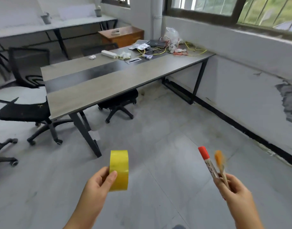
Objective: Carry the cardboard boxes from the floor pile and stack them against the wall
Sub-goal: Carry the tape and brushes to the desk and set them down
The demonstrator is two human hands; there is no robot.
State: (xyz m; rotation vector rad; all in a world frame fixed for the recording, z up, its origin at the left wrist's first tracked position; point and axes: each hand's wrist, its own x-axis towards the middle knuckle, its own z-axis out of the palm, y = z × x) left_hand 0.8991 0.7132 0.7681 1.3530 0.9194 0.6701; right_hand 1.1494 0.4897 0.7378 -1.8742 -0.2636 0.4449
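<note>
A grey floor (158,129) and a long desk (109,76) are showing — no cardboard boxes anywhere. The left hand (99,184) is pinching yellow tape (119,169); the right hand (232,189) is gripping a marker (208,162) and brush (220,161). Boxes probably feel light but bendy — both hands would need emptying to grab the bottom edges.

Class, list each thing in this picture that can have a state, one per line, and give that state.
Left hand: grips the tape roll.
Tape roll: yellow, held upright on edge.
Right hand: grips marker and brush together.
Marker: red cap on, pointing up.
Brush: orange end up, blurred.
Desk: standing, cables piled at its far end.
Chair: beside the desk, unoccupied.
Window: cannot tell.
</note>
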